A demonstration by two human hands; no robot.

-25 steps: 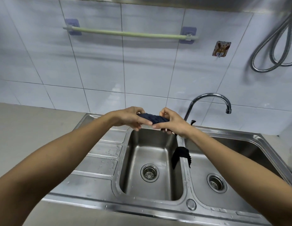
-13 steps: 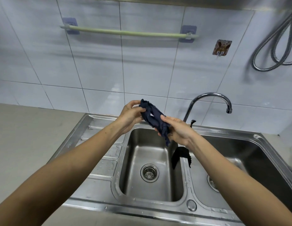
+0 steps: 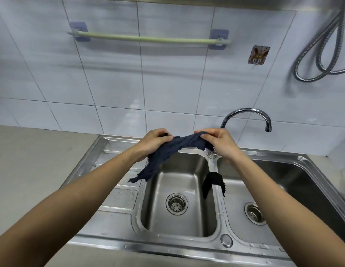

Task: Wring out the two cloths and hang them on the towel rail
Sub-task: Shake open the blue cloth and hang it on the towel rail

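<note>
A dark blue cloth (image 3: 168, 151) is stretched between both hands above the back of the left sink basin, and its loose end droops down to the left. My left hand (image 3: 152, 140) pinches one top corner. My right hand (image 3: 218, 141) pinches the other corner. A second, black cloth (image 3: 213, 180) lies draped over the divider between the two basins. The pale green towel rail (image 3: 148, 38) is fixed to the tiled wall, high above the sink, with nothing on it.
The steel double sink (image 3: 119, 199) has a ribbed drainboard on its left. A curved chrome tap (image 3: 246, 114) rises behind the divider. A small wall hook (image 3: 258, 54) and a coiled metal hose (image 3: 320, 53) hang at the right. A grey counter (image 3: 37, 160) lies on the left.
The blue cloth went from a tight twisted roll to being opened out. My hands have moved apart and spread it by its top corners, and one end now dangles.
</note>
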